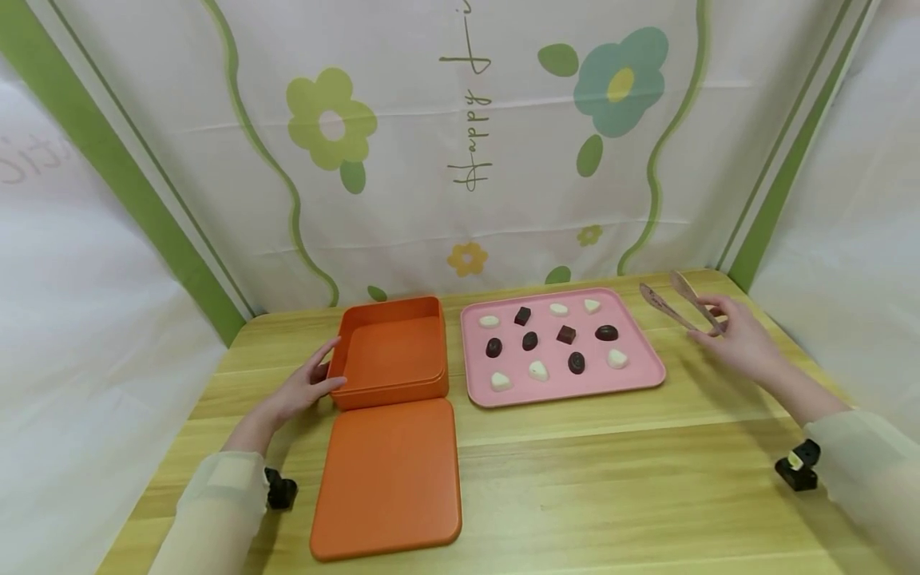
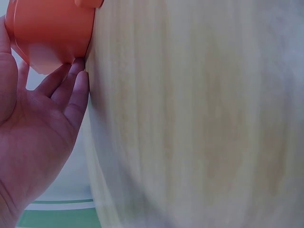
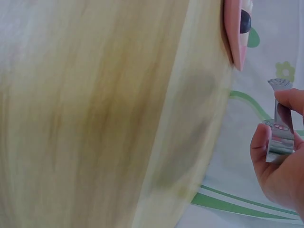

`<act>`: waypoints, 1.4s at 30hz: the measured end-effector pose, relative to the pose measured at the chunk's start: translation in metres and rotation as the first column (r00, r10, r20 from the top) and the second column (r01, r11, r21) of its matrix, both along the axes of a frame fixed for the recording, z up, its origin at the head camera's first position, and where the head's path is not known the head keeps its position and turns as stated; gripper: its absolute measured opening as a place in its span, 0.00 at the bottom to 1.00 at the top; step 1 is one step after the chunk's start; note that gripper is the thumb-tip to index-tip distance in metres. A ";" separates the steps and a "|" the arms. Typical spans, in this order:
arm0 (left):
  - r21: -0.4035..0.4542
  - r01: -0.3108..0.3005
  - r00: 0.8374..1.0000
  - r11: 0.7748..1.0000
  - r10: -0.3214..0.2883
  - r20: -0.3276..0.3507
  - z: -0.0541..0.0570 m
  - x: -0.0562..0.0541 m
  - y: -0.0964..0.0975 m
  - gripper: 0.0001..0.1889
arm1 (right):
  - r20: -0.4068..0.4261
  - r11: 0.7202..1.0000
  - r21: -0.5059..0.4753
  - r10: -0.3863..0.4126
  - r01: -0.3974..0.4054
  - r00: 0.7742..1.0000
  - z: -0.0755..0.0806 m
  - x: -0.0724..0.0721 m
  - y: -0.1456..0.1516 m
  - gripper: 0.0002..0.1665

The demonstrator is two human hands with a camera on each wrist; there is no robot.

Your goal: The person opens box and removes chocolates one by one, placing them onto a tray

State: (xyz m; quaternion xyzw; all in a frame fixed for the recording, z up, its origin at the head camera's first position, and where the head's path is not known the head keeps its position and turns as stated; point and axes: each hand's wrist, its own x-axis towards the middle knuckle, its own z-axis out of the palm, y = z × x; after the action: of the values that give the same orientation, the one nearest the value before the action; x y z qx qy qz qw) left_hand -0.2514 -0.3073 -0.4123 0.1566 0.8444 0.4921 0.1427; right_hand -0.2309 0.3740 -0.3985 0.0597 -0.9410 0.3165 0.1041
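My left hand (image 1: 305, 391) holds the left side of an open orange box (image 1: 338, 395), thumb by the near corner of its rim and fingers along the outer wall. In the left wrist view, the fingers (image 2: 76, 99) lie against the box's side, low by the table. No contents show inside the box. My right hand (image 1: 743, 339) grips shiny metal tongs (image 1: 664, 305) beyond the pink tray's right edge. The tongs' two arms stand apart, with nothing between their tips. Dark and white chocolates (image 1: 566, 335) lie spaced in rows on the pink tray (image 1: 517, 391).
A flat orange lid (image 1: 388, 479) lies in front of the box. The wooden table (image 1: 611, 487) ends at a curtain printed with flowers (image 1: 402, 216). Each wrist bears a small black camera, such as the right one (image 1: 798, 467).
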 end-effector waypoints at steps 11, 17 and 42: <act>-0.011 -0.002 1.000 1.000 0.002 -0.006 -0.006 -0.005 -0.004 0.40 | 0.104 0.997 -0.054 -0.043 0.049 0.994 -0.017 0.000 0.001 0.38; -0.013 -0.007 1.000 1.000 0.007 0.006 -0.006 -0.005 -0.004 0.40 | 0.165 0.998 -0.025 -0.048 0.053 0.985 -0.023 0.000 0.002 0.39; -0.021 -0.012 1.000 1.000 0.012 0.002 -0.005 -0.004 -0.005 0.41 | 0.237 0.999 0.004 -0.050 0.051 0.970 -0.029 -0.002 0.003 0.45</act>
State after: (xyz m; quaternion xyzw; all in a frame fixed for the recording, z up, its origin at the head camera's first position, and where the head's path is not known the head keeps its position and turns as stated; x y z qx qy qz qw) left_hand -0.2555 -0.3120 -0.4173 0.1495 0.8502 0.4843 0.1422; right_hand -0.2332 0.3772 -0.4274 -0.0025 -0.9476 0.3195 -0.0008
